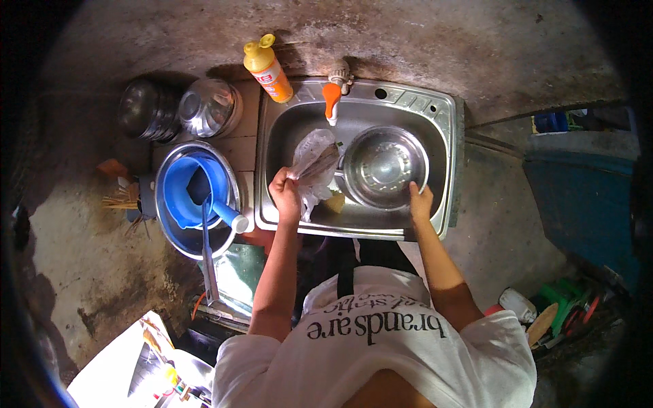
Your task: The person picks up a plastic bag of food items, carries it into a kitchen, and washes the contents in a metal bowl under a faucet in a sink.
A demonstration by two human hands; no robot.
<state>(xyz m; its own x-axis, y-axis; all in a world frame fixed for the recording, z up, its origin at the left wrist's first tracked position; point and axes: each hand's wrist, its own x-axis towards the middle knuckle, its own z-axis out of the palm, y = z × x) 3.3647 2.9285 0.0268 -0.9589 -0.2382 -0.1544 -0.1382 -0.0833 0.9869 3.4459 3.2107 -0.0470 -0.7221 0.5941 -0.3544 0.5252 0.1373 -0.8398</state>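
Note:
In the stainless steel sink (451, 153), my left hand (285, 194) grips the gathered end of a clear plastic bag (315, 145). Dark, slender contents show through the bag; their kind is unclear. My right hand (421, 201) holds the near right rim of a round metal bowl (385, 166) in the right half of the basin. Below the bag lies a yellowish piece (335, 203), perhaps a sponge. An orange-handled tap (331, 99) points down over the basin, above and between the bag and the bowl.
An orange bottle with an open yellow cap (270, 74) stands at the sink's back left corner. Stacked metal bowls (206, 108) sit further left. Nearer, a blue plastic dipper (178, 191) rests in a large metal basin (162, 224), with a long-handled utensil (208, 260) across its rim.

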